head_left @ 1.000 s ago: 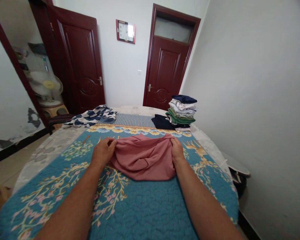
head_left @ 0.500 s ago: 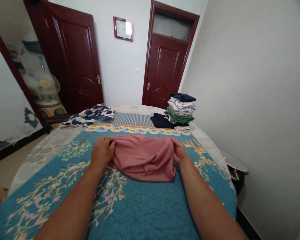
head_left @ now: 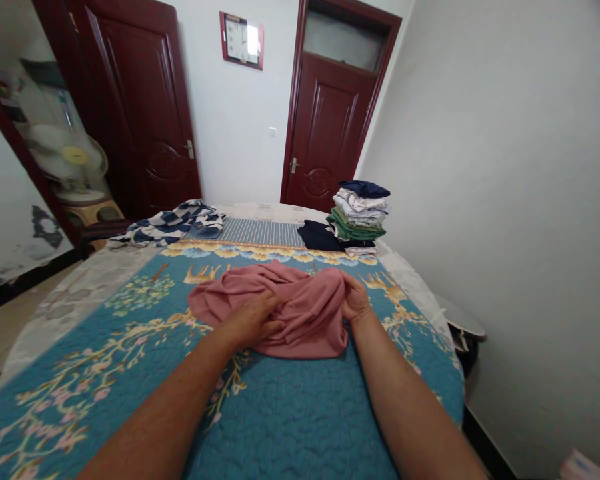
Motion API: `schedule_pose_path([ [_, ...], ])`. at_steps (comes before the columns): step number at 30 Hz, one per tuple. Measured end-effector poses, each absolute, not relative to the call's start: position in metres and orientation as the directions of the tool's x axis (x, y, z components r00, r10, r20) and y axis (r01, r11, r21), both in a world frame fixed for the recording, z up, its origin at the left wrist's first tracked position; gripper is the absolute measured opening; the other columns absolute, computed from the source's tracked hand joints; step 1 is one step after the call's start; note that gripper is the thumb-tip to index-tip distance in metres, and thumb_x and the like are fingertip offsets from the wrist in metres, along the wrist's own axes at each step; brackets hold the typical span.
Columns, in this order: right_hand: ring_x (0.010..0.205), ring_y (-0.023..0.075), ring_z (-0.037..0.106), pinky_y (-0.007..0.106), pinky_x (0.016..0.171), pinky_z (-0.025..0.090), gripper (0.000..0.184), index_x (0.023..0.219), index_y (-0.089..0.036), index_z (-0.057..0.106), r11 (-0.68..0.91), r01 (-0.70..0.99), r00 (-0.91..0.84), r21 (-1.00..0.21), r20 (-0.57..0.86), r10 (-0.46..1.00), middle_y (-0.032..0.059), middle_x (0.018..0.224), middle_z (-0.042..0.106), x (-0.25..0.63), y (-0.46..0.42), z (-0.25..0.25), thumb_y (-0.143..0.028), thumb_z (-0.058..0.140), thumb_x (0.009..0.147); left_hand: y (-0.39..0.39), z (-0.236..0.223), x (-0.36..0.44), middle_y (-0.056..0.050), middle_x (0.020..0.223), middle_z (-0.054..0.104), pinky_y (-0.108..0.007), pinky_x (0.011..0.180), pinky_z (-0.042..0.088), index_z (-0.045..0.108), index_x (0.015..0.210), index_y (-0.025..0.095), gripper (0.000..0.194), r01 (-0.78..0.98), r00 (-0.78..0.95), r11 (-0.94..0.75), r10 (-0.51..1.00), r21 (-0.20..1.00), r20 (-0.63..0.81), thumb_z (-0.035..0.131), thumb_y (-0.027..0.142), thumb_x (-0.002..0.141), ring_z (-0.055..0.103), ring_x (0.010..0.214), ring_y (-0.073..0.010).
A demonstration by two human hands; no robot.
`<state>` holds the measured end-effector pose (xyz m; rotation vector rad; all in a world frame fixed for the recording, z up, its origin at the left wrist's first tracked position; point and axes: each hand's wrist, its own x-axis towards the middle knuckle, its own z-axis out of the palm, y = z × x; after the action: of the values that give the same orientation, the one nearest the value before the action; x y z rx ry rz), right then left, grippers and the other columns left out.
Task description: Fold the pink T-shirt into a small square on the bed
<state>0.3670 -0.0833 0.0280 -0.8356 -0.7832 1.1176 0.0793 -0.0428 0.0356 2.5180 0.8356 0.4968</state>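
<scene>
A pink garment [head_left: 310, 313] lies bunched and wrinkled on the teal quilted cover [head_left: 300, 413]; its exact kind cannot be told. My left hand [head_left: 256, 319] rests on the front middle of the cloth, with fingers and thumb apart and nothing visibly pinched. At the cloth's right edge, my right hand [head_left: 356, 300] is closed round a fold, its fingertips partly hidden by the fabric.
A stack of folded clothes [head_left: 363, 213] stands at the far right, beside a dark navy folded garment [head_left: 320, 236]. Across the far left lies a blue-and-white checked cloth [head_left: 173, 223]. Beyond are two dark red doors [head_left: 330, 127] and a fan [head_left: 75, 157].
My left hand has let go of the garment's left edge and moved right onto its middle. The left part now lies looser and spreads farther left. My right hand keeps its hold.
</scene>
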Motion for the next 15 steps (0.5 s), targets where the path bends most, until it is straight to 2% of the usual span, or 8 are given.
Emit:
schedule_pose_path([
  [2, 0.109, 0.0314, 0.074, 0.047, 0.103, 0.057, 0.027, 0.086, -0.025, 0.074, 0.224, -0.424, 0.257, -0.877, 0.120, 0.959, 0.0034, 0.087, 0.081, 0.369, -0.083, 0.027, -0.050, 0.077, 0.077, -0.038, 0.033, 0.079, -0.008, 0.113, 0.076, -0.037, 0.096, 0.051, 0.076, 0.115, 0.026, 0.031, 0.446, 0.740, -0.715, 0.633, 0.538, 0.228, 0.056, 0.037, 0.094, 0.069, 0.106, -0.0278],
  [4, 0.109, 0.0311, 0.074, 0.047, 0.103, 0.057, 0.027, 0.087, -0.025, 0.074, 0.228, -0.440, 0.267, -0.868, 0.116, 0.957, 0.0033, 0.089, 0.081, 0.371, -0.083, 0.027, -0.050, 0.076, 0.077, -0.033, 0.034, 0.078, -0.008, 0.101, 0.076, -0.037, 0.093, 0.052, 0.077, 0.099, 0.024, 0.031, 0.407, 0.711, -0.706, 0.643, 0.580, 0.284, 0.050, 0.039, 0.098, 0.069, 0.097, -0.0259],
  [6, 0.109, 0.0307, 0.074, 0.046, 0.103, 0.057, 0.026, 0.088, -0.025, 0.074, 0.236, -0.465, 0.276, -0.853, 0.114, 0.954, 0.0031, 0.091, 0.081, 0.373, -0.082, 0.028, -0.049, 0.076, 0.076, -0.030, 0.039, 0.075, -0.007, 0.097, 0.076, -0.037, 0.093, 0.053, 0.077, 0.094, 0.023, 0.033, 0.362, 0.661, -0.683, 0.667, 0.634, 0.342, 0.049, 0.040, 0.099, 0.069, 0.095, -0.0254],
  [10, 0.104, 0.0297, 0.075, 0.045, 0.099, 0.057, 0.028, 0.090, -0.026, 0.073, 0.255, -0.459, 0.280, -0.851, 0.134, 0.951, 0.0028, 0.093, 0.080, 0.376, -0.085, 0.032, -0.050, 0.075, 0.078, -0.028, 0.057, 0.066, -0.005, 0.111, 0.079, -0.038, 0.105, 0.050, 0.080, 0.105, 0.024, 0.034, 0.320, 0.464, -0.582, 0.784, 0.748, 0.412, 0.051, 0.041, 0.097, 0.068, 0.111, -0.0280],
  [15, 0.084, 0.0241, 0.074, 0.038, 0.084, 0.058, 0.030, 0.095, -0.027, 0.068, 0.243, -0.442, 0.223, -0.863, 0.157, 0.962, -0.0007, 0.087, 0.077, 0.371, -0.089, 0.036, -0.044, 0.080, 0.073, -0.018, 0.066, 0.047, -0.002, 0.122, 0.079, -0.040, 0.110, 0.048, 0.080, 0.119, 0.026, 0.040, 0.318, 0.191, -0.407, 0.912, 0.856, 0.362, 0.054, 0.046, 0.095, 0.066, 0.121, -0.0297],
])
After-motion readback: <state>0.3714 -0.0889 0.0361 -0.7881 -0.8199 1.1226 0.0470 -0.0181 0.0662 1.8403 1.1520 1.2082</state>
